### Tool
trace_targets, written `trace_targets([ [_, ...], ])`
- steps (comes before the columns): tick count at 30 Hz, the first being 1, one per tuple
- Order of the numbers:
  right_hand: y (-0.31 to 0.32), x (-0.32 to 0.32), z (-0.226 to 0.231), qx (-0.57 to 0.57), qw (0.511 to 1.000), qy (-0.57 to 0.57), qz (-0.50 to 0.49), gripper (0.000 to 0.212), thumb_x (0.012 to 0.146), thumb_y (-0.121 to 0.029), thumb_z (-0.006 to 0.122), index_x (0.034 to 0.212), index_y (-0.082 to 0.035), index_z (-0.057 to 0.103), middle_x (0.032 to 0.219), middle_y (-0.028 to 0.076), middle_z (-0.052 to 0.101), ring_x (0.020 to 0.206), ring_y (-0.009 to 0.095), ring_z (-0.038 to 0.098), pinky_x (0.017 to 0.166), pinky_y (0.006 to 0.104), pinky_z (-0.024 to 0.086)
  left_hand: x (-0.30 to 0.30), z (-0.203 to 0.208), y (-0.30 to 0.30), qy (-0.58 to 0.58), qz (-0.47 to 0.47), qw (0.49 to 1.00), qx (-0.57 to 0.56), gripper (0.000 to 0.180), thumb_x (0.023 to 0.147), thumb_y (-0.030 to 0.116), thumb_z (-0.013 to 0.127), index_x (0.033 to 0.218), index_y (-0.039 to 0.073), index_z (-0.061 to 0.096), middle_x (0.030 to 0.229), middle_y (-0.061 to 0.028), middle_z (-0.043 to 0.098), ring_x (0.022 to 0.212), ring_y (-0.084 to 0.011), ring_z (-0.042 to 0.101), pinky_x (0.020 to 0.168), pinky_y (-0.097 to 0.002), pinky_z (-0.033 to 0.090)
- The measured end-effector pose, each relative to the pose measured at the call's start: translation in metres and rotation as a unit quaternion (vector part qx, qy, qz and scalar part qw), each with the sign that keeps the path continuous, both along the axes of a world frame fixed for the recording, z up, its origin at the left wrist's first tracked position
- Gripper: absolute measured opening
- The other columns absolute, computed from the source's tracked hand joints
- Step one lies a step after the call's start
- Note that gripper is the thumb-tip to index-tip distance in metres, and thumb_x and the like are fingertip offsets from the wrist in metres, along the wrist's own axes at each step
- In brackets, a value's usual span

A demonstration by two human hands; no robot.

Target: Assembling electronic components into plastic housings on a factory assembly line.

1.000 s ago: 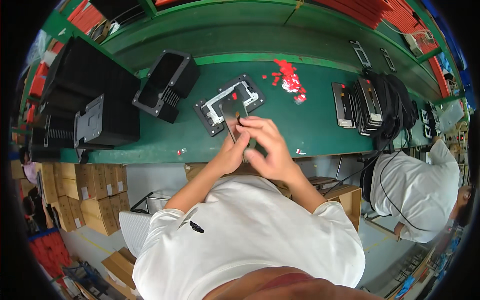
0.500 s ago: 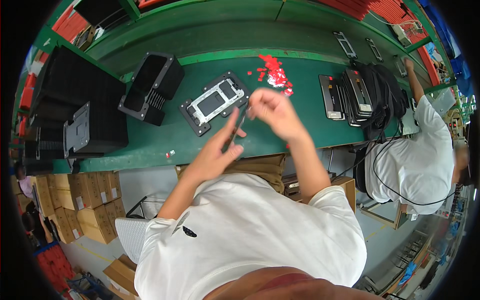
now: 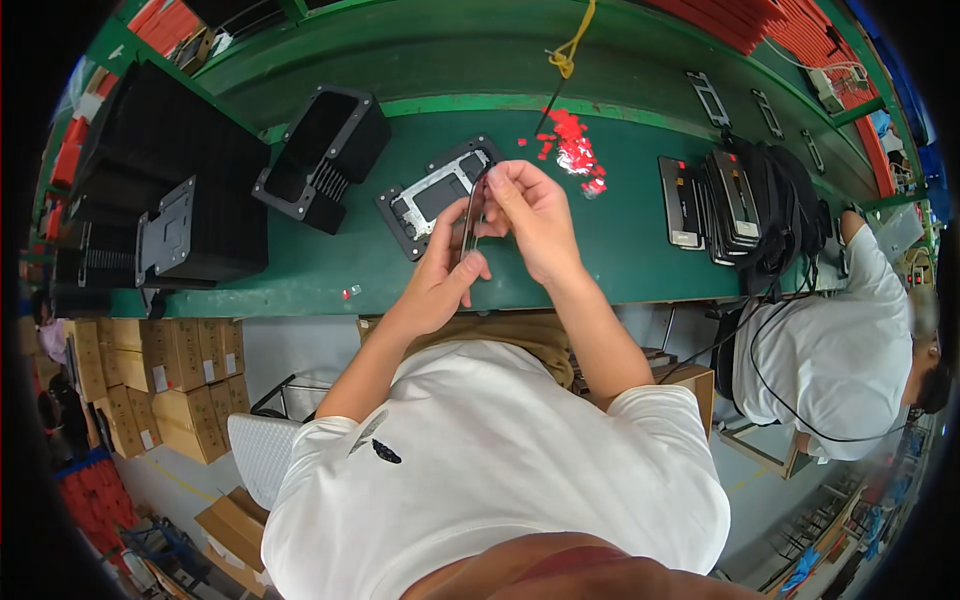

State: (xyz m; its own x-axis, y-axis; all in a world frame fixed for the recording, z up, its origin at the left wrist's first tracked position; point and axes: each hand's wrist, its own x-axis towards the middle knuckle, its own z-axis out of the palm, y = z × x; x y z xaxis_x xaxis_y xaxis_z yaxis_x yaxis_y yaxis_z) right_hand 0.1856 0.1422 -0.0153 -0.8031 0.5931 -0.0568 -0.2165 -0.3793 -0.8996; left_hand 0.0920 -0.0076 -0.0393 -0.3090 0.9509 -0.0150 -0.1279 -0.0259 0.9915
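Observation:
Between my hands a thin, dark flat panel (image 3: 469,226) stands on edge, seen almost edge-on. My left hand (image 3: 436,285) grips it from the lower left, thumb on the near side. At its upper end the fingers of my right hand (image 3: 537,218) are pinched together; any small piece in them is too small to make out. Just beyond my hands lies a dark fixture (image 3: 388,212) with a light metal frame (image 3: 407,205) set in it, partly covered by my fingers. Past my right hand is a pile of small red tabs (image 3: 572,142).
Black fixtures (image 3: 340,140) and a tall black stack (image 3: 225,200) stand at the left. To the right are stacked dark panels (image 3: 735,205) beside a black bag (image 3: 780,200). A yellow cord (image 3: 566,62) hangs at the back. A co-worker in white (image 3: 835,350) sits at far right.
My view has shifted, bringing the yellow cord into sight. My right hand has turned and stays at the panel's upper end, while the panel now stands more upright. The co-worker's arm has drawn back.

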Motion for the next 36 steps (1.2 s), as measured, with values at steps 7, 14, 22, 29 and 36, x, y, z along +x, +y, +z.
trace_targets([
  [7,0.021,0.021,0.001,-0.022,0.996,0.06,0.063,0.019,0.104,-0.025,0.065,0.104,-0.006,0.065,0.085,-0.002,0.059,0.075,0.007,0.053,0.067,0.0224,0.044,-0.006,0.002,-0.001,-0.003,-0.062,0.998,0.031,0.072,0.106,0.042,0.054,0.162,0.011,0.021,0.141,-0.0135,0.052,0.091,-0.0148,0.062,0.054,-0.0229,0.05],
  [14,0.003,0.026,0.014,0.144,0.989,-0.006,-0.032,0.016,0.103,-0.021,0.066,0.097,-0.006,0.064,0.087,-0.002,0.059,0.078,0.008,0.052,0.07,0.0225,0.042,0.008,0.007,0.003,-0.123,-0.068,0.99,0.009,0.07,0.107,0.043,0.051,0.162,0.012,0.021,0.133,-0.0123,0.054,0.089,-0.015,0.062,0.052,-0.0222,0.05],
  [22,-0.025,0.025,0.01,0.433,0.862,-0.014,-0.264,0.006,0.093,-0.008,0.071,0.091,-0.005,0.066,0.09,0.003,0.062,0.083,0.014,0.058,0.074,0.026,0.047,0.017,0.009,0.006,-0.207,-0.117,0.971,0.007,0.075,0.107,0.058,0.037,0.162,0.011,0.019,0.126,-0.0124,0.055,0.09,-0.019,0.065,0.05,-0.0244,0.052],
  [29,0.018,0.038,0.033,0.4,0.913,-0.043,-0.068,0.01,0.09,-0.007,0.073,0.087,-0.005,0.063,0.089,0.006,0.063,0.087,0.018,0.061,0.077,0.0301,0.048,-0.001,0.003,0.005,-0.316,-0.051,0.947,-0.015,0.08,0.106,0.066,0.026,0.162,0.01,0.02,0.142,-0.0213,0.052,0.094,-0.0315,0.07,0.052,-0.0323,0.06],
  [36,0.153,0.052,-0.04,0.63,0.673,-0.351,-0.163,0.021,0.089,-0.011,0.077,0.102,-0.002,0.064,0.082,0.003,0.063,0.073,0.009,0.06,0.066,0.0271,0.048,-0.031,0.021,0.002,-0.363,-0.179,0.906,0.122,0.078,0.106,0.064,0.022,0.161,0.008,0.024,0.155,-0.0254,0.041,0.101,-0.0421,0.07,0.059,-0.0441,0.066],
])
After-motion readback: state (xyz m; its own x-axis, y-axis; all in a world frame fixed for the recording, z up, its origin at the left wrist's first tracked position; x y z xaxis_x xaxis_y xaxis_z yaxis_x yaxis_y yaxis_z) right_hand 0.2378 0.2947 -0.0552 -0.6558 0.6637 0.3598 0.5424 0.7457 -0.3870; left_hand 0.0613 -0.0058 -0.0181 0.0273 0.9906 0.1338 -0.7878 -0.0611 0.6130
